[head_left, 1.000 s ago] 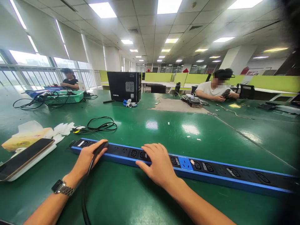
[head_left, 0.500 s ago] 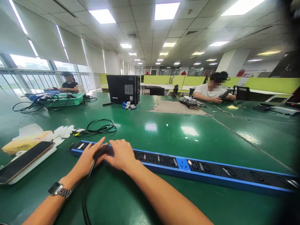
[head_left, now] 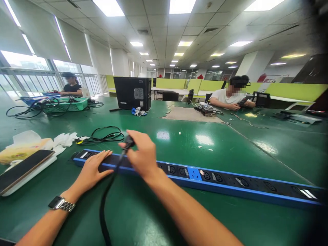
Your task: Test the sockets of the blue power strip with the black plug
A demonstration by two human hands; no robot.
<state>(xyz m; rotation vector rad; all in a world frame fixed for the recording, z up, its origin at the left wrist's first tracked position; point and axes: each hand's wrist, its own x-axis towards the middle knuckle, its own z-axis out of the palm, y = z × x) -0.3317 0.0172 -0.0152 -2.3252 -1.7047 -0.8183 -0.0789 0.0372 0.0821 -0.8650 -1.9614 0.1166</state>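
A long blue-and-black power strip (head_left: 164,176) with a row of sockets lies across the green table. Near its left end my left hand (head_left: 96,167) grips it, fingers over the top and thumb along the near side. My right hand (head_left: 142,152) is closed around a black power plug (head_left: 129,142), held above the strip and apart from its sockets. From the plug a thick black cable (head_left: 104,208) hangs in front of the strip and runs down out of view. The plug's front face is partly hidden by my fingers.
To the left lie a phone (head_left: 28,167), a tissue pack (head_left: 23,150) and a coiled black cable (head_left: 107,134). Farther back stand a green basket (head_left: 68,106) of cables and a black computer case (head_left: 132,94). Two people sit across the table, one holding a dark object.
My right hand has lifted the plug up and to the right, off the strip. My left hand has let go of the plug and now rests gripping the strip.
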